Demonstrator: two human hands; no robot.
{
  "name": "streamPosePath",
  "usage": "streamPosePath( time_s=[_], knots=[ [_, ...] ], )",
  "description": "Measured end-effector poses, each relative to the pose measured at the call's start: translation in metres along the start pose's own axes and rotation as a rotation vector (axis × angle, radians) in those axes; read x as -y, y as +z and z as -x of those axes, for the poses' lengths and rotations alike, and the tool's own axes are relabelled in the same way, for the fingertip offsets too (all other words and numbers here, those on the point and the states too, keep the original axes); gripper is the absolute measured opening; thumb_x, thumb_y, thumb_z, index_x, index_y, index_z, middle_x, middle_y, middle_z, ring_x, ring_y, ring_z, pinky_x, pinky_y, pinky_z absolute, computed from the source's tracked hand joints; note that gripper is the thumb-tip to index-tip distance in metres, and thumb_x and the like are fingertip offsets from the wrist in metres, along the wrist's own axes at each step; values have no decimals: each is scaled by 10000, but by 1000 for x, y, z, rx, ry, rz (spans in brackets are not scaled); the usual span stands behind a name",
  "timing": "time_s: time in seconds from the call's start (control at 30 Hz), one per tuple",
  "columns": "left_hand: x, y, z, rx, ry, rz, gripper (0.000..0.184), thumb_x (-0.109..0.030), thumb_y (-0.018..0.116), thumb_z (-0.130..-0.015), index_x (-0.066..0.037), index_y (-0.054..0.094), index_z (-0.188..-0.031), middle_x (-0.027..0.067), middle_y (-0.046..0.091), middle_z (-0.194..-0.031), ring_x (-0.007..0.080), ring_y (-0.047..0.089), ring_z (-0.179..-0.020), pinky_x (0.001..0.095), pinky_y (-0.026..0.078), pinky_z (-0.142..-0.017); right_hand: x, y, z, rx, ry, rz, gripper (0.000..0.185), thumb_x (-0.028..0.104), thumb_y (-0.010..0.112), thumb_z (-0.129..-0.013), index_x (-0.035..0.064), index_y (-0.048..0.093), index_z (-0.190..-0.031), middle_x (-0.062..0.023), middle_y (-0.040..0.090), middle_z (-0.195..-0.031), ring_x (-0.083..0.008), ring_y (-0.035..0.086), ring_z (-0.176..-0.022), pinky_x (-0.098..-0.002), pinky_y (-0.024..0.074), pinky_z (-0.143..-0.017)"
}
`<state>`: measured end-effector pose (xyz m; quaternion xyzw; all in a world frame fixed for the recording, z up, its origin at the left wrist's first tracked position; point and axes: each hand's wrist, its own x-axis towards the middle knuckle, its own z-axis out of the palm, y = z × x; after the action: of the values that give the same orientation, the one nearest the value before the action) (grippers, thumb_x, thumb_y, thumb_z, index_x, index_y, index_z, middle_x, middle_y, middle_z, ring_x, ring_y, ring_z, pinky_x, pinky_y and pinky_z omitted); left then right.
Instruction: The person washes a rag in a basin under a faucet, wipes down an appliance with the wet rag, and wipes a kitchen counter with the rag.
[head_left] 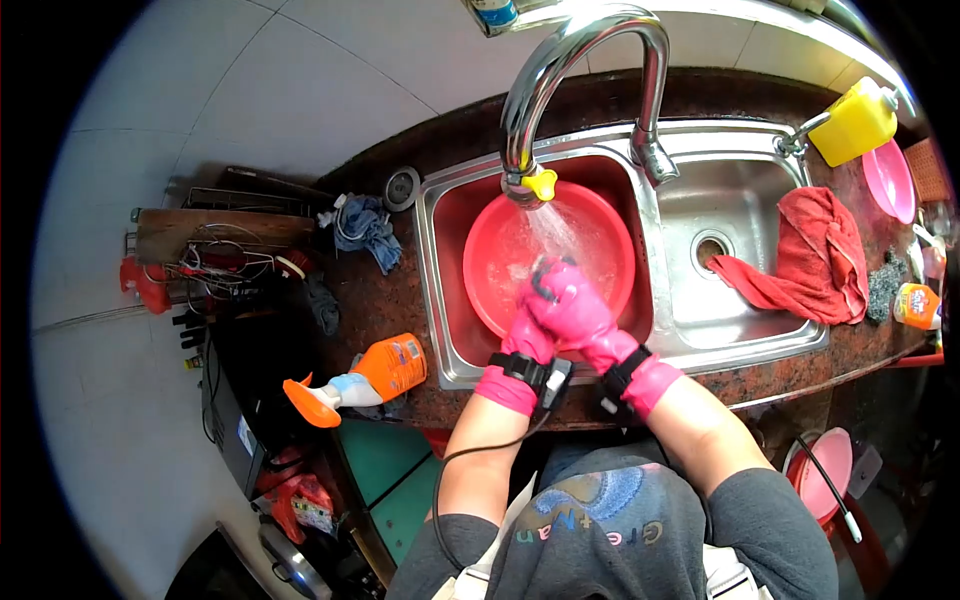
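Both my hands wear pink rubber gloves and are pressed together over the near part of a red basin [482,240]. My left hand [532,325] is closed, mostly covered by my right hand [580,305], whose fingers curl over it. A small dark grey patch shows at the fingers; I cannot tell what it is. Water runs from the chrome faucet [650,80] with a yellow-tabbed nozzle [541,185] into the basin, just beyond my fingers. The basin sits in the left bowl of the steel sink [432,300].
A red towel [815,260] hangs into the right sink bowl. An orange spray bottle [390,368] lies on the counter at left, below a blue-grey rag [366,232] and a sink strainer [402,188]. A yellow bottle [858,122] and pink bowl [888,182] stand at right.
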<state>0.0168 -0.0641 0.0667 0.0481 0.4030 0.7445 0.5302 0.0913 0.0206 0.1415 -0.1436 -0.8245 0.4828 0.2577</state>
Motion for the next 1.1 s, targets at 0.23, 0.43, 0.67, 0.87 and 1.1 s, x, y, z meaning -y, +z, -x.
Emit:
streamPosePath(
  time_s=[0.23,0.43,0.67,0.87,1.1],
  knots=[
    [3,13,27,-140,-84,-515,308,-319,492,-966,-109,648,-1130,86,670,-1020,143,645,-886,312,538,-777,-97,-9,13,-134,623,-385,264,272,650,-927,30,657,-824,-22,632,-710,-123,557,-626,-313,452,-589],
    [-29,67,41,-373,-369,432,224,-285,603,-940,-87,639,-1038,13,670,-935,152,633,-795,328,520,-650,16,-9,20,-90,568,-688,242,242,695,-908,7,676,-964,-13,661,-836,-118,586,-768,-275,492,-734],
    [-3,64,38,-62,166,-156,282,-415,543,-950,-133,524,-948,16,532,-853,187,544,-805,354,438,-675,34,-23,-2,125,689,-243,322,272,678,-883,-11,611,-743,-126,631,-734,-175,596,-690,-367,466,-636],
    [-27,44,58,-356,-68,294,367,-368,598,-925,-85,542,-1152,94,586,-1033,246,572,-964,375,461,-808,-26,-11,0,-71,727,-376,291,285,716,-890,-1,659,-873,-43,632,-782,-159,562,-705,-318,466,-673],
    [-73,-30,53,-648,171,-1520,643,-381,648,-887,-61,460,-1412,203,488,-1402,354,442,-1317,458,344,-1089,-23,-60,-2,-29,234,117,625,248,716,-874,67,444,-1407,-189,458,-1419,-320,447,-1304,-424,373,-1071]
  ],
)
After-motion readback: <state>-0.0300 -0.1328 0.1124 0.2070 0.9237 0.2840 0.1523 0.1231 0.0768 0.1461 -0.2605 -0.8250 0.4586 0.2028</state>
